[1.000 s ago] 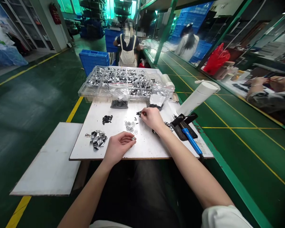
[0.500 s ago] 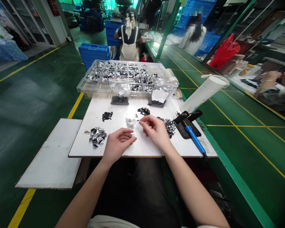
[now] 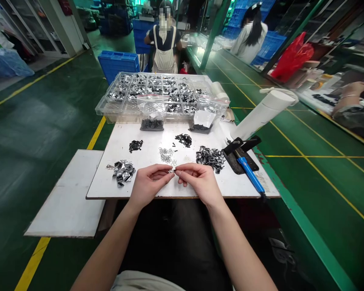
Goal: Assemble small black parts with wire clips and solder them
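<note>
Left hand (image 3: 148,182) pinches small metal part (image 3: 170,171) at lower centre of frame, likely steadying it for right hand (image 3: 200,181), fingertips closed beside it, can't tell on what; silver bits (image 3: 166,155) just above, probably for short reach.

A factory workshop: green floor (image 3: 60,117) with yellow lines (image 3: 96,132), a blue crate (image 3: 118,66) beyond the surface (image 3: 100,184)'s far left corner, an aproned person (image 3: 164,52) past its far edge. A compartmented tray (image 3: 109,114) of tiny parts (image 3: 174,98) lines that edge; a blue-handled tool (image 3: 251,174) lies toward the near right corner.
</note>
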